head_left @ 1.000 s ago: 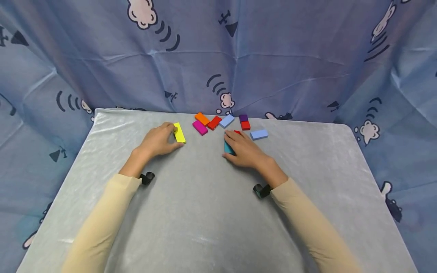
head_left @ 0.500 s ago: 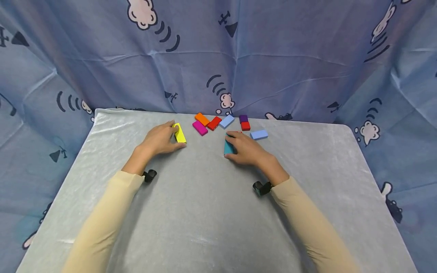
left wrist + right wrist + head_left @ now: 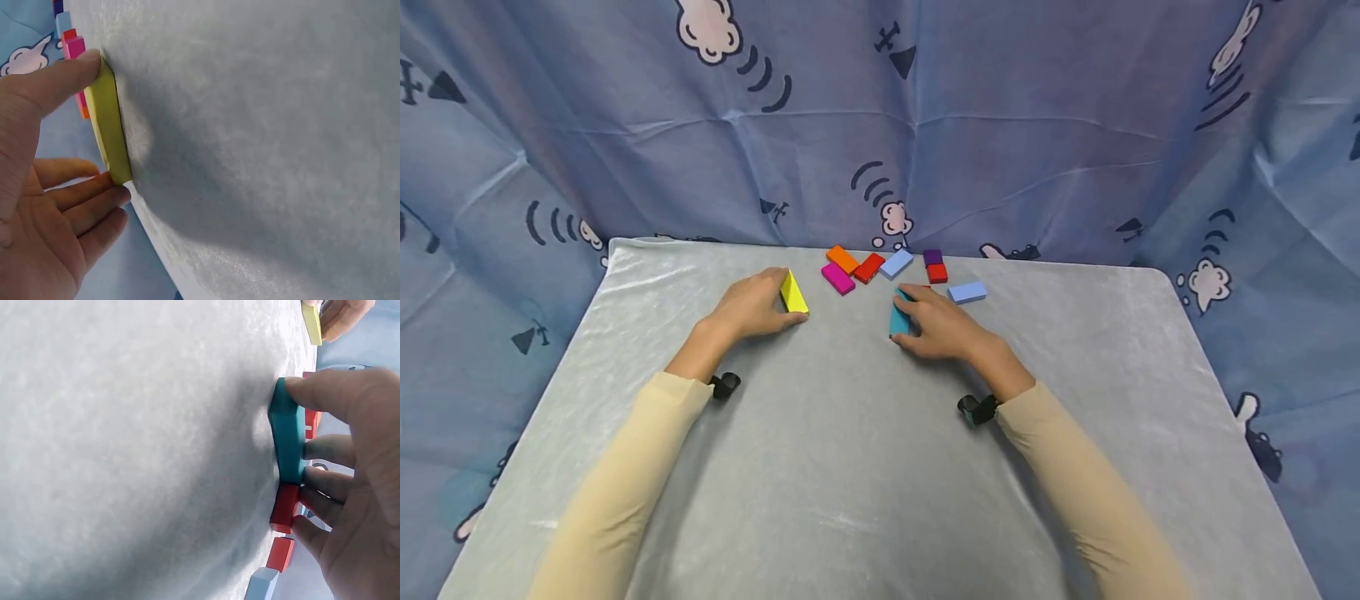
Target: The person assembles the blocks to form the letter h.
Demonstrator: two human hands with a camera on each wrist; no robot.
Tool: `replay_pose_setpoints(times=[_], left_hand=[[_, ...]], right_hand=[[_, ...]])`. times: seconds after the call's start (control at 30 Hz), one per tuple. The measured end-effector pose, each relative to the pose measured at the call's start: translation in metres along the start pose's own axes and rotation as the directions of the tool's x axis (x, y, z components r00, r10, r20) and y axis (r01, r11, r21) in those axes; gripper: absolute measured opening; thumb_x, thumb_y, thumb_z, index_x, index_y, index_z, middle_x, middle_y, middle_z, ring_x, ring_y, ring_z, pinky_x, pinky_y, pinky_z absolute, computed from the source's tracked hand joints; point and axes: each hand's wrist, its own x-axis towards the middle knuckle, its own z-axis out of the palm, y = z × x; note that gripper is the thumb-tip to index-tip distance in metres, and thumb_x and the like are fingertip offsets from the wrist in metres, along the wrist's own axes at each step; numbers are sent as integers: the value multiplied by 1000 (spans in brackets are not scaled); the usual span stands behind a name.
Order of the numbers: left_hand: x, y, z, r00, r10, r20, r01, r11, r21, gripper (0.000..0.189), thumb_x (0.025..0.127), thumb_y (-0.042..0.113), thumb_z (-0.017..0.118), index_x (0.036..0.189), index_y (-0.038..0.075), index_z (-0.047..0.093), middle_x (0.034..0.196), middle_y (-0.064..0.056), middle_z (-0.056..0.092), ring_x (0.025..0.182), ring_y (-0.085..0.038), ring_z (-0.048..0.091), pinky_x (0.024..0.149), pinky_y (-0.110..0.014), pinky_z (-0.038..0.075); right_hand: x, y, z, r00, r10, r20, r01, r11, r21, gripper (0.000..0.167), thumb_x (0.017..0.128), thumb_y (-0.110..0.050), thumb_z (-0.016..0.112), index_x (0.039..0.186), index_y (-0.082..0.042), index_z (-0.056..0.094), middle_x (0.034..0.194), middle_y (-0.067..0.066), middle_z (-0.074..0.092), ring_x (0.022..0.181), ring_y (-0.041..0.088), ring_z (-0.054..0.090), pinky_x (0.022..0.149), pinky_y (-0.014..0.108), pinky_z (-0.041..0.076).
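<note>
Far side of counter (image 3: 850, 467): double pinch

L hand (image 3: 747, 307) & R hand (image 3: 942, 325) both pinching. L: yellow blk (image 3: 794, 298), by its ends, L of mid. R: teal blk (image 3: 289, 437), approx. mid, w/ red blk (image 3: 285, 509) just beside one end.

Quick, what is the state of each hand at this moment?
Left hand: pinching the yellow block by its ends.
Right hand: gripping the teal block.

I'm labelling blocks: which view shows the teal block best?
The right wrist view: the teal block is large and close. The head view shows it small, partly covered by the right hand; the left wrist view doesn't show it.
</note>
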Motion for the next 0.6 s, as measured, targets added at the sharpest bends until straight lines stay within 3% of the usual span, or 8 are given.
replay_pose_setpoints(times=[0.3,0.6], left_hand=[[-16,7,3,998,52,21,-53,998,21,87,89,54,80,151,-1,54,153,-21,54,135,-39,60,114,-56,53],[-54,34,18,982,189,-2,-189,981,-33,89,88,53,83,154,1,52,154,-14,55,141,-32,58,119,-50,52]], right_hand=[[5,1,-3,1000,-5,23,6,1000,-17,73,99,-38,73,157,0,48,170,23,37,158,41,36,134,56,30],[3,1,-1,1000,8,12,-8,1000,12,77,99,-40,73,159,-1,45,170,21,36,159,40,36,135,55,30]])
